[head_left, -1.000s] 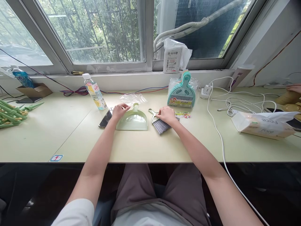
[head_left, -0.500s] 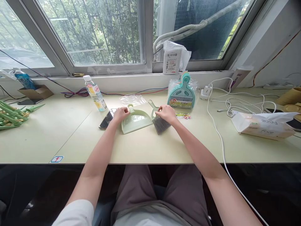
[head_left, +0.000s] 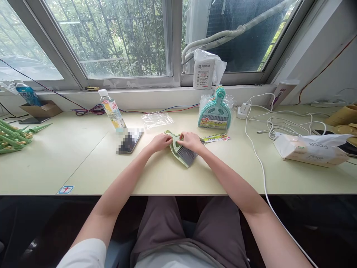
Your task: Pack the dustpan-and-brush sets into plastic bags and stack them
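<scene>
Right of the phone [head_left: 133, 143], the dustpan [head_left: 176, 156] is pinched by the left hand [head_left: 161, 142], the overlying brush [head_left: 188, 155] by the right hand [head_left: 191, 141]; probably light and stiff, both are best held by their handles [head_left: 168, 132].

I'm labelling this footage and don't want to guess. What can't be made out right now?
All in the head view:
- Much of the dustpan's inside: the brush covers it.
- Part of the brush: the right hand hides it.
- The phone's screen: blurred by pixel blocks.
- The white box's label: print too small.
- Full extent of the green stalks: cut off by the left edge.
</scene>
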A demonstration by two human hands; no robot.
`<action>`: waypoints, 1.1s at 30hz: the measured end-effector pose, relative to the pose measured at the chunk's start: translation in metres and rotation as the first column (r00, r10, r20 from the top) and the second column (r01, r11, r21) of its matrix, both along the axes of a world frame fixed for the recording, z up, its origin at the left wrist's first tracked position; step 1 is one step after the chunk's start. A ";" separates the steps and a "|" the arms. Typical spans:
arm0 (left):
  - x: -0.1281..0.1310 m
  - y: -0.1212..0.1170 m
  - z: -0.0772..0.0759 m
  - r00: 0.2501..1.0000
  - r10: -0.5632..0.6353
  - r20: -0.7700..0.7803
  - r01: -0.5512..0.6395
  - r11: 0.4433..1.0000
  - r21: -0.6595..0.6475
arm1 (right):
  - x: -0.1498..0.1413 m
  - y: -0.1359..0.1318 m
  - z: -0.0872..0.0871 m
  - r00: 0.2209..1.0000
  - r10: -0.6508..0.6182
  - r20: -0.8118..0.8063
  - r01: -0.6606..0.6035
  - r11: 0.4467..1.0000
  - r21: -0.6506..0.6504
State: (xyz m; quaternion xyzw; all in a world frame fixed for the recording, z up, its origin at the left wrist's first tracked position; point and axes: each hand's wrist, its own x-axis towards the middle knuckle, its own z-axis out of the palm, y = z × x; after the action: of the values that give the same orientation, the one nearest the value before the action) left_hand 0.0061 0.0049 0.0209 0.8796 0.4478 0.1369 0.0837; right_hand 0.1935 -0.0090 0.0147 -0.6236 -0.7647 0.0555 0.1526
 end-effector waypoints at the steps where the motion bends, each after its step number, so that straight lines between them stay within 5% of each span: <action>1: 0.000 0.001 -0.001 1.000 -0.017 0.006 0.017 1.000 0.003 | 0.000 -0.001 0.001 1.000 0.009 0.004 -0.009 1.000 -0.010; 6: -0.014 0.015 -0.004 0.986 0.095 0.137 -0.126 0.964 0.236 | 0.002 -0.002 0.005 0.999 0.021 -0.026 -0.021 0.999 -0.032; 11: -0.023 0.019 -0.007 1.000 -0.023 0.004 0.018 0.871 0.492 | 0.002 0.003 -0.002 0.998 0.015 -0.059 -0.016 1.000 -0.020; 15: -0.020 0.023 -0.018 0.982 -0.104 -0.159 0.171 0.852 0.496 | 0.001 0.005 -0.007 0.998 0.001 -0.065 -0.002 1.000 -0.017; 24: -0.023 0.030 -0.025 0.973 -0.138 -0.184 0.214 0.839 0.500 | -0.004 -0.002 -0.002 0.994 0.040 -0.098 -0.044 0.998 -0.046; 33: -0.021 0.026 -0.031 0.973 -0.183 -0.142 0.222 0.914 0.341 | 0.002 0.002 0.001 0.992 0.059 -0.108 -0.067 0.995 -0.077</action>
State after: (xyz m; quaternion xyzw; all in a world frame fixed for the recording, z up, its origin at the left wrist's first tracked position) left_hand -0.0153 0.0309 -0.0101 0.9280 0.3260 0.1584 -0.0865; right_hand 0.1955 -0.0072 0.0156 -0.6009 -0.7721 0.1242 0.1657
